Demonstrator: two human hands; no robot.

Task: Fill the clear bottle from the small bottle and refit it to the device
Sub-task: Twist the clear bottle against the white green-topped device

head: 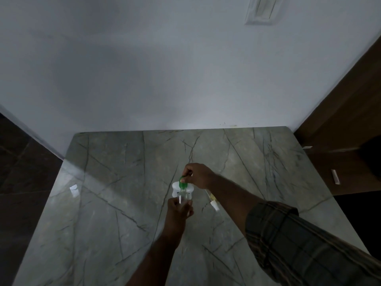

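Clear bottle (182, 198) gripped in left hand (178, 210), device (176, 187) held by right hand (199, 175), over marble tabletop (103, 182) against white wall (144, 69).

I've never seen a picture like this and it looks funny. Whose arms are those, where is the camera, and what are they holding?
There is no machine here, only a person. The camera sits on the person's head and looks down, so you see both arms reaching out over a marble table. The right hand, the one with the checked sleeve, pinches the green top of a white device. The left hand grips a clear bottle that meets the device. I cannot tell whether it is going in or coming out. Beside them on the table lies a blurry thing with a white cap, likely the small bottle. Behind is a pale wall.
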